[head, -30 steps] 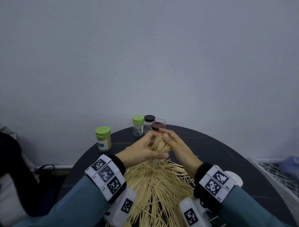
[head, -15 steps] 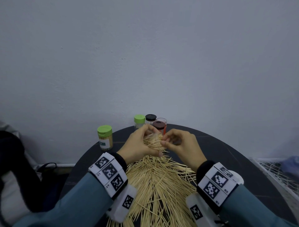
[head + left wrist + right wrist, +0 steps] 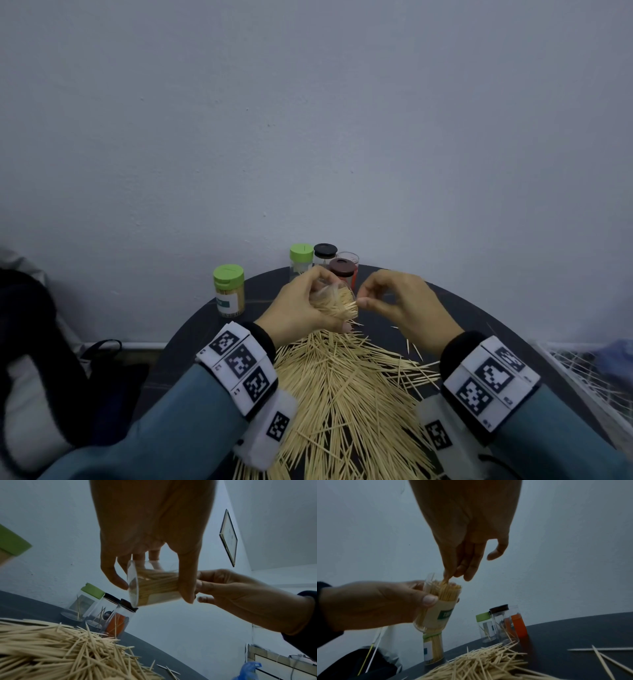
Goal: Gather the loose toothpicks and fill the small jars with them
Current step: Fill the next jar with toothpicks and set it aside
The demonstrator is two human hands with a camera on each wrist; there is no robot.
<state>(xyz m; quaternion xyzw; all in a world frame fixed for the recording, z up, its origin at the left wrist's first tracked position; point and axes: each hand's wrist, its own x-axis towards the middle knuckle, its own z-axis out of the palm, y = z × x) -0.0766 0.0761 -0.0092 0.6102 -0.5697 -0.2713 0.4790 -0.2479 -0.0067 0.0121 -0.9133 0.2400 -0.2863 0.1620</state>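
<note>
Frame centre: my left hand (image 3: 301, 305) grips clear toothpick jar (image 3: 436, 605) tilted, mouth toward right hand (image 3: 404, 305), easing loading. Right fingertips (image 3: 453, 573) pinch toothpicks into packed mouth. Loose toothpick pile (image 3: 346, 394) on bench (image 3: 479, 318), lower frame; capped jars (image 3: 325, 260) behind.

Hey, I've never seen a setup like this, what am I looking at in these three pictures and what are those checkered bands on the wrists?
No machine here: a person works with bare hands. The checkered bands are printed markers by the wrist cameras. One picture comes from a head camera looking down; the other two look along each hand from the wrists. On the dark round table lies a pile of toothpicks, with capped jars at the back. The left hand holds an open jar, tilted and nearly full. The right hand is at its mouth, fingers pinching a few toothpicks there.
</note>
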